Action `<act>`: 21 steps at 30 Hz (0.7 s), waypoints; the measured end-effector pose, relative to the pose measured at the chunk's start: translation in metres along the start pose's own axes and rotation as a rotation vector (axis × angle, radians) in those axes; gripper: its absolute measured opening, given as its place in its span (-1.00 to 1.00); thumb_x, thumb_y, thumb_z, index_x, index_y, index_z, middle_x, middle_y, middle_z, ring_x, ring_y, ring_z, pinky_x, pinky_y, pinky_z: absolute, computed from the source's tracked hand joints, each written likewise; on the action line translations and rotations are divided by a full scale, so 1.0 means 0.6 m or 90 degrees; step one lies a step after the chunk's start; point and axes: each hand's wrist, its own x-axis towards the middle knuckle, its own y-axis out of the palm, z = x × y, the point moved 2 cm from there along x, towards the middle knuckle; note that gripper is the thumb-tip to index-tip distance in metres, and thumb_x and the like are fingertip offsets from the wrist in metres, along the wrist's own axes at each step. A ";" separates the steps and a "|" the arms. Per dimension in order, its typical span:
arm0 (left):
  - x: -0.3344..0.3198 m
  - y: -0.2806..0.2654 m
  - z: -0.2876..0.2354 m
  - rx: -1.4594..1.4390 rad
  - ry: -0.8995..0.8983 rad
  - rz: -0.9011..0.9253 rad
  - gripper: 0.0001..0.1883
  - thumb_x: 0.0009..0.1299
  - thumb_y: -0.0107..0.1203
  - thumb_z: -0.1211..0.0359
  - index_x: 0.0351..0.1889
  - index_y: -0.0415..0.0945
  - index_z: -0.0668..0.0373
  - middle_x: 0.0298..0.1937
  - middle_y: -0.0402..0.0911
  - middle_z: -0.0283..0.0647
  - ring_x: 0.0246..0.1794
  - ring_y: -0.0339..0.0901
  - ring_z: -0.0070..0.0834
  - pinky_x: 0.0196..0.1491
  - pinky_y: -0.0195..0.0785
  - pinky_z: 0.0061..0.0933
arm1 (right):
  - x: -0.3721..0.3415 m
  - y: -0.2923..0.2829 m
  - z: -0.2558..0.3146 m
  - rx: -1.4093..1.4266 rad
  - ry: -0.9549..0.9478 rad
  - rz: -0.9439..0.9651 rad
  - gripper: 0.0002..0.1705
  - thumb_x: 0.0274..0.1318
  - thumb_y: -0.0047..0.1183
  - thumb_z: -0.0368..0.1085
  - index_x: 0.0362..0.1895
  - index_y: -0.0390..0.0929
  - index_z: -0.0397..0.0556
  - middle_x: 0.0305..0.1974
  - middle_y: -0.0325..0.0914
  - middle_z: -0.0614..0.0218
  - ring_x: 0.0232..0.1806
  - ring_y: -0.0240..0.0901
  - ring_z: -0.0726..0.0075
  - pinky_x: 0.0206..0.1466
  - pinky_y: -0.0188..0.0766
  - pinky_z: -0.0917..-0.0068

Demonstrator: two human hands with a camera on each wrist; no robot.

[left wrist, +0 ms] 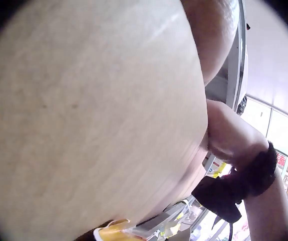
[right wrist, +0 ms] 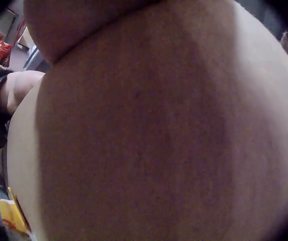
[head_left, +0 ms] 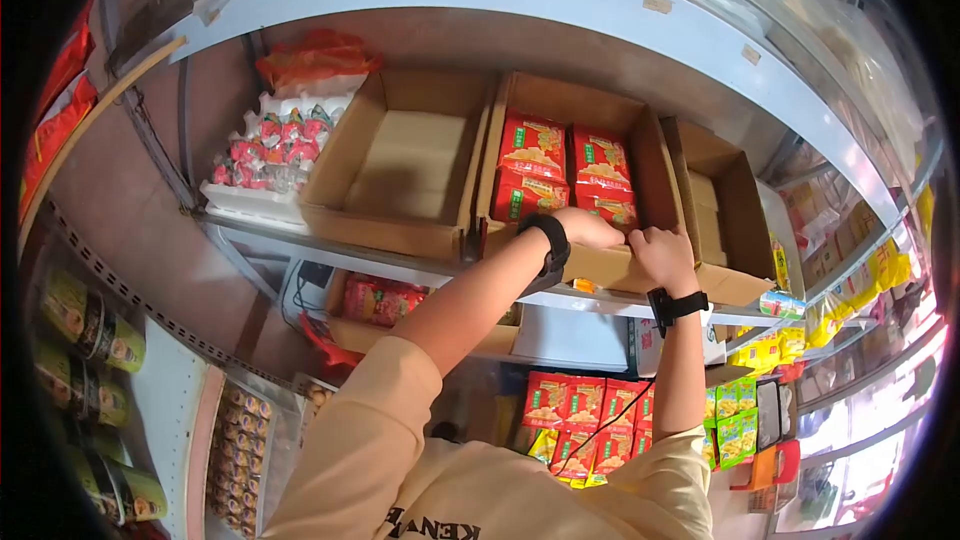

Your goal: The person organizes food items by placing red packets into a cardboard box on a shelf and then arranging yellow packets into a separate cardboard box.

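I am observing the left hand point(head_left: 593, 228) and right hand point(head_left: 664, 258) gripping the carton's front wall point(head_left: 612, 266). The carton is sitting on the shelf point(head_left: 350, 251) between two neighbouring cartons point(head_left: 410, 165) point(head_left: 737, 195). Red packets point(head_left: 603, 158) are already lying inside, two columns wide; positioning is apparently nearing completion, release remaining.

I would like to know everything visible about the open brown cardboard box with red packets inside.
It is a rectangular, open-topped box of brown cardboard, by its look, with upright walls. Red packets with green labels lie inside in two columns. It sits between two other brown cardboard boxes on a pale-edged shelf. The left hand and right hand grip its front edge.
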 end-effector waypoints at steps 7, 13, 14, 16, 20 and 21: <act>0.011 -0.001 0.003 0.000 -0.021 -0.107 -0.60 0.23 -0.11 0.12 -0.19 0.52 0.23 -0.15 0.57 -0.10 -0.15 0.51 -0.35 -0.14 0.31 -0.40 | 0.001 -0.027 0.005 0.161 0.113 -0.122 -0.82 -0.04 -0.12 -0.28 -0.37 0.53 0.08 -0.39 0.55 0.24 -0.31 0.50 0.15 -0.17 0.32 0.13; -0.157 0.042 -0.033 -0.192 0.381 -0.649 -0.70 0.27 -0.05 0.46 -0.02 0.42 0.25 0.01 0.49 -0.05 0.05 0.44 -0.29 0.08 0.25 -0.41 | -0.190 -0.067 0.020 0.683 0.395 -0.516 -0.56 0.12 -0.19 -0.29 0.10 0.34 -0.16 0.16 0.29 0.13 0.23 0.13 0.16 0.31 -0.07 0.30; -0.188 0.062 -0.024 -0.217 0.392 -0.614 -0.70 0.27 -0.02 0.47 -0.02 0.41 0.28 0.01 0.49 -0.04 0.03 0.45 -0.26 0.05 0.28 -0.41 | -0.245 -0.062 0.021 0.735 0.465 -0.483 -0.54 0.16 -0.26 -0.26 0.11 0.32 -0.24 0.17 0.28 0.14 0.22 0.14 0.20 0.32 -0.09 0.30; -0.235 0.111 0.005 -0.241 0.367 -0.453 -0.66 0.28 -0.02 0.47 0.03 0.39 0.31 0.05 0.48 -0.11 0.06 0.44 -0.36 0.10 0.25 -0.41 | -0.332 -0.061 0.040 0.737 0.579 -0.483 -0.44 0.24 -0.41 -0.06 0.08 0.37 -0.22 0.10 0.38 0.17 0.16 0.22 0.26 0.19 0.04 0.37; -0.231 0.246 0.090 -0.392 0.218 -0.226 -0.65 0.30 -0.04 0.49 0.07 0.37 0.31 0.06 0.48 -0.13 0.07 0.43 -0.41 0.11 0.24 -0.42 | -0.520 0.002 0.080 0.687 0.773 -0.353 -0.36 0.28 -0.51 0.05 0.10 0.37 -0.17 0.10 0.37 0.18 0.16 0.23 0.25 0.18 0.05 0.31; -0.225 0.286 0.113 -0.420 0.182 -0.192 -0.65 0.31 -0.04 0.50 0.08 0.37 0.31 0.06 0.48 -0.14 0.07 0.43 -0.42 0.11 0.24 -0.42 | -0.560 0.017 0.095 0.693 0.806 -0.341 -0.35 0.28 -0.52 0.08 0.12 0.34 -0.16 0.11 0.36 0.15 0.18 0.23 0.22 0.18 0.06 0.29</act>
